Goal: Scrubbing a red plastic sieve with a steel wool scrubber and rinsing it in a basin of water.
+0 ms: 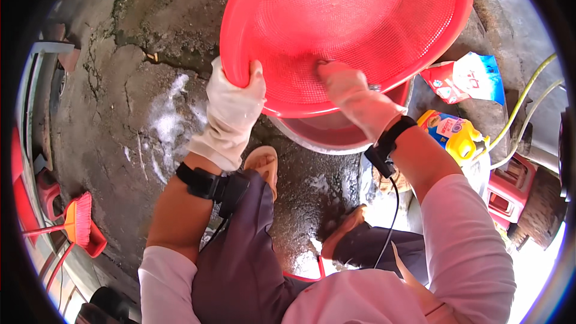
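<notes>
A large red mesh basket [336, 30] is tilted up in front of me over a round basin [318, 135]. My left hand [235, 99], in a pale glove, is closed around the basket's left rim, thumb on the inner side. Inside the basket my right hand [349, 87], also gloved, presses its curled fingers against the lower mesh. A dark blurred patch shows at those fingertips, and what they hold, if anything, cannot be made out. The basket hides the back of the basin.
To the right are a detergent bag [465, 78], a yellow bottle [453, 135], yellow hoses [528, 93] and a red plastic stool [510, 192]. White suds [171, 117] lie on the wet concrete at left. An orange broom [78, 219] and red dustpan [96, 241] are farther left.
</notes>
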`<act>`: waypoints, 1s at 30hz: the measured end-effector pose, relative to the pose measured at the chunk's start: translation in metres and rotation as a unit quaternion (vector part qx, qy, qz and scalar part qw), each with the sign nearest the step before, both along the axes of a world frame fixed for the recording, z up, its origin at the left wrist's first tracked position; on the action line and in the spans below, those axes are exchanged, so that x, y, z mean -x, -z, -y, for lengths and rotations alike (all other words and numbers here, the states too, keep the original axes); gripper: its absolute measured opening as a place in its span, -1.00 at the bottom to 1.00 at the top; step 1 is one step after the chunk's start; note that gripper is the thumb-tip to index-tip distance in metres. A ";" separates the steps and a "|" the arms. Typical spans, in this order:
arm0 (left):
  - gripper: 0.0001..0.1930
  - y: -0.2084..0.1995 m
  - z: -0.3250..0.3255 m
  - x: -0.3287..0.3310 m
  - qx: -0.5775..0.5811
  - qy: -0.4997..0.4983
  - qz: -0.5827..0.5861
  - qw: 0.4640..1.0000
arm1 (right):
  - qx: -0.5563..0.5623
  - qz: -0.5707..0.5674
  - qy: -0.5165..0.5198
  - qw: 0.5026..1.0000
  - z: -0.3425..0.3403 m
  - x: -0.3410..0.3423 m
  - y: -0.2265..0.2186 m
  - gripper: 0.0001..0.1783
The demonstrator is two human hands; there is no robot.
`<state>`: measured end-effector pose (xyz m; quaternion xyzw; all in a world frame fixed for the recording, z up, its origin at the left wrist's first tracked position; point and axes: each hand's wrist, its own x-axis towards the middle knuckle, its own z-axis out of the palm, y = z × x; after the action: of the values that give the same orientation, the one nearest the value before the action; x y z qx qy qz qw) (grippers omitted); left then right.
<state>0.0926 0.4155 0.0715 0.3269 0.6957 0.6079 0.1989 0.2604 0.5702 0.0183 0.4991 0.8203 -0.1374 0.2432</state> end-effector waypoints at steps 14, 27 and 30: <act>-0.82 -0.018 0.001 0.011 -0.037 0.030 0.030 0.998 | -0.027 -0.199 0.000 0.980 0.029 -0.003 -0.010 -0.60; -0.81 -0.040 -0.010 0.019 -0.039 0.062 0.109 0.991 | 0.145 -0.171 0.078 0.971 0.052 -0.076 -0.039 -0.52; -0.82 -0.029 -0.012 0.017 -0.099 0.063 0.007 0.993 | 0.315 -0.283 0.125 0.897 0.048 -0.067 -0.040 -0.52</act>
<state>0.0761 0.4277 0.1008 0.3840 0.6086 0.6626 0.2078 0.3271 0.5226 0.0578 0.4351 0.6990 -0.5532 0.1264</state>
